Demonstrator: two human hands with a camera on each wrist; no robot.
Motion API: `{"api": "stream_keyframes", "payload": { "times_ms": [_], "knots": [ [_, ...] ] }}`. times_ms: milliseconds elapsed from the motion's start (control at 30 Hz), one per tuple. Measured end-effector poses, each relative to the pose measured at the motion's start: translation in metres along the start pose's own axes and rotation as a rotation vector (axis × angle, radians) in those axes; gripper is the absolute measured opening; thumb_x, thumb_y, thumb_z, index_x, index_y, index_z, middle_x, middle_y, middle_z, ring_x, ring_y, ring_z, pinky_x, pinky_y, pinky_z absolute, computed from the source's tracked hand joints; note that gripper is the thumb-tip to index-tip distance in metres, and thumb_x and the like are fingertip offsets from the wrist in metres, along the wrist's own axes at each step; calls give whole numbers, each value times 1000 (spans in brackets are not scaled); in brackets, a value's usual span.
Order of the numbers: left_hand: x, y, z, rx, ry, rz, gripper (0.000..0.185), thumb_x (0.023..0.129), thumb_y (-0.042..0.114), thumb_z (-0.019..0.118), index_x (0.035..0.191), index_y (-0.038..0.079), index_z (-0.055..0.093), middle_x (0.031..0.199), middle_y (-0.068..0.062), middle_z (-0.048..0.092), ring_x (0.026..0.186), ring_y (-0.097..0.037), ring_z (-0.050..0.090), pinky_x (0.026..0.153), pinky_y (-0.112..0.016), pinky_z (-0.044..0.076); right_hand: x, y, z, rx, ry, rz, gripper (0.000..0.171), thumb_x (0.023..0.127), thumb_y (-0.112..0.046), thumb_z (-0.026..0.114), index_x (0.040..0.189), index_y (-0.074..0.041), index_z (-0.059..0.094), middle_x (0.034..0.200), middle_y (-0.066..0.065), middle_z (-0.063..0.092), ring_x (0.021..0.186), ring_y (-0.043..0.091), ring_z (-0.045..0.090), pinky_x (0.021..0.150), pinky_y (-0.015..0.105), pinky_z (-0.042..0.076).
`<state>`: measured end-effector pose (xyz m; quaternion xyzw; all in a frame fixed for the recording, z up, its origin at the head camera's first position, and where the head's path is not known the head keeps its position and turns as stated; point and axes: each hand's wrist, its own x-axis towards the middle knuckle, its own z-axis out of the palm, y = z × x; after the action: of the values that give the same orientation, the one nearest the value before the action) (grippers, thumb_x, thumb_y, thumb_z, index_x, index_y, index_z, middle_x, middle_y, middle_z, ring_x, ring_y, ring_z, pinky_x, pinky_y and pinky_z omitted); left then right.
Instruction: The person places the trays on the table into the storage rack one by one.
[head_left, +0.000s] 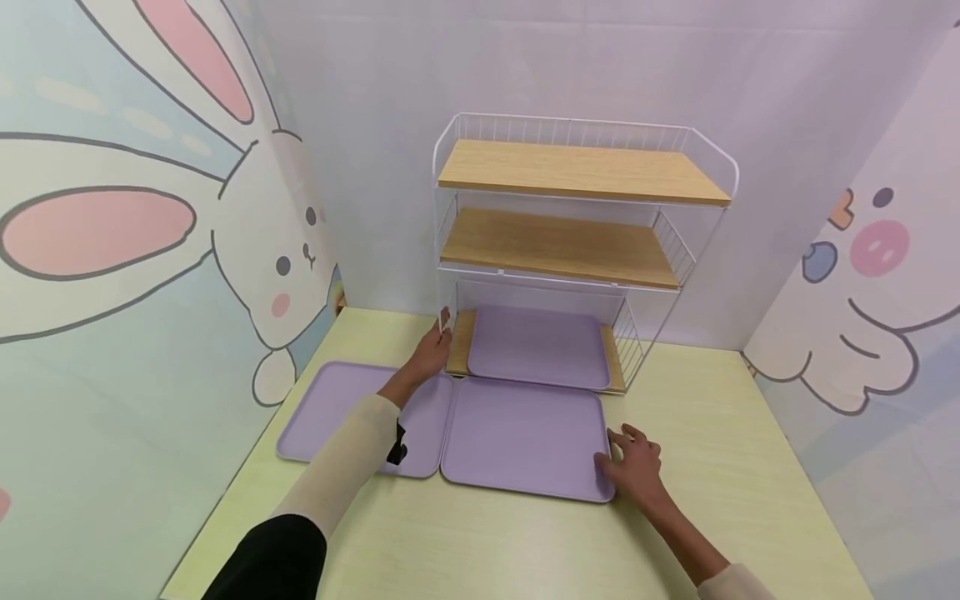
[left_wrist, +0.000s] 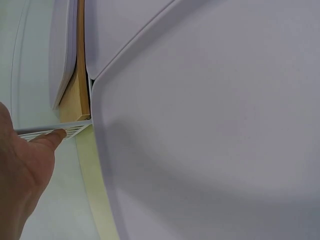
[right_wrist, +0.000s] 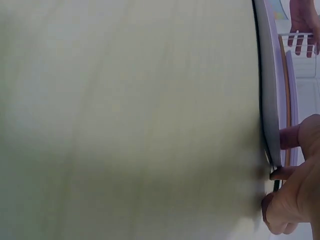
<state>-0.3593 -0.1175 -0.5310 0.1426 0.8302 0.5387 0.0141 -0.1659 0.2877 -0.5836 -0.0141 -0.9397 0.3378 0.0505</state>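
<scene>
A white wire rack with three wooden shelves (head_left: 562, 167) stands at the back of the table. My left hand (head_left: 431, 352) holds its left front post low down; in the left wrist view the thumb (left_wrist: 52, 137) lies across the white wire. One purple tray (head_left: 536, 346) lies on the bottom shelf. Directly in front of the rack, a second purple tray (head_left: 525, 437) lies on the table. My right hand (head_left: 636, 467) pinches that tray's right edge near the front corner, thumb over the rim and fingertips (right_wrist: 280, 173) at its underside.
Another purple tray (head_left: 352, 404) lies to the left, edge against the front tray and partly under my left forearm. The upper two shelves are bare wood. Printed cloth walls (head_left: 585, 67) enclose the pale yellow table (head_left: 712, 450) at the back and both sides.
</scene>
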Motion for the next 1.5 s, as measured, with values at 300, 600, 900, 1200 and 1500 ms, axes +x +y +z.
{"api": "stream_keyframes", "payload": {
  "times_ms": [300, 600, 900, 1200, 1500],
  "knots": [
    [-1, -3, 2, 0, 13, -13, 64, 124, 26, 29, 182, 7, 9, 190, -19, 17, 176, -39, 17, 145, -53, 18, -12, -4, 5, 114, -36, 97, 51, 106, -6, 60, 152, 18, 57, 152, 38, 56, 110, 33, 71, 87, 34, 57],
    [0, 0, 1, -2, 8, -2, 65, 124, 27, 28, 181, 3, 6, 190, -19, 15, 176, -39, 17, 145, -54, 18, -27, -21, 3, 226, -67, 232, 56, 116, -18, 44, 168, 3, 38, 143, 37, 69, 121, 41, 72, 85, 36, 58],
    [1, -3, 2, -19, 4, 4, 65, 124, 28, 27, 181, 4, 6, 190, -21, 14, 176, -40, 16, 144, -55, 17, -27, -26, 14, 499, -56, 359, 113, 103, -32, 85, 183, -13, 7, 168, 39, 43, 142, 48, 58, 113, 52, 52],
    [1, -3, 1, -21, 4, -8, 66, 124, 29, 29, 182, 7, 6, 190, -19, 16, 176, -40, 17, 144, -54, 19, -30, -31, 3, 622, -59, 415, 125, 93, -21, 95, 184, -25, 9, 162, 39, 43, 115, 34, 74, 82, 32, 66],
    [1, -2, 1, -8, 8, -1, 66, 124, 26, 30, 182, 7, 5, 189, -21, 16, 176, -39, 18, 144, -54, 20, -26, -40, -21, 694, -75, 427, 124, 93, -17, 94, 184, -30, 11, 167, 38, 38, 109, 27, 75, 82, 32, 67]
  ]
}}
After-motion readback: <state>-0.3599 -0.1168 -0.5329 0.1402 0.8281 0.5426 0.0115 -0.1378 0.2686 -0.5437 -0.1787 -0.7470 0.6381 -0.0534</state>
